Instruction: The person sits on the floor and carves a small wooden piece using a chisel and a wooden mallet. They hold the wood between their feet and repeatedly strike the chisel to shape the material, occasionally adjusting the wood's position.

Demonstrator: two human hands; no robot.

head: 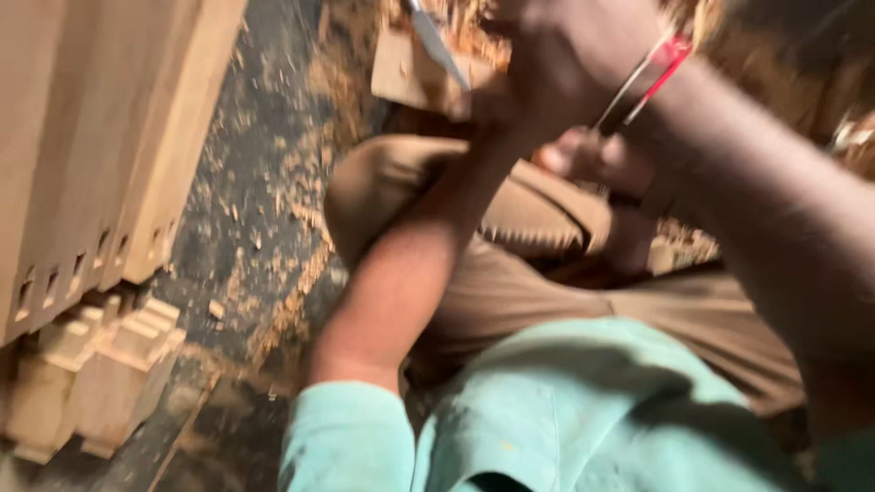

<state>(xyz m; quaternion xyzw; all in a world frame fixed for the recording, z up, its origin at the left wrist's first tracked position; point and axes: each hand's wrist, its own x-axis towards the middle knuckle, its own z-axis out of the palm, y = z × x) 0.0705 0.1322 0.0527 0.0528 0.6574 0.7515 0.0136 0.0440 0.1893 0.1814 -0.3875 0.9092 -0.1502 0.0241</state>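
Note:
Both my hands meet at the top of the head view, blurred by motion. My left hand [497, 100] rises on a bare forearm from a mint-green sleeve and is closed at the base of a flat metal chisel blade [436, 44]. The blade points up and left over a pale wooden block [401, 73]. My right hand [565, 50], with a red band [661, 59] at the wrist, is bunched right above the left hand. What it holds is hidden. My brown-trousered knee [383, 182] lies just under the block.
Tall pale boards with notched ends [100, 137] lean at the left. Stacked notched wooden blocks [100, 364] sit below them. Wood shavings [301, 173] cover the dark floor. A toothed edge [533, 239] lies across my thigh, near a bare foot [583, 159].

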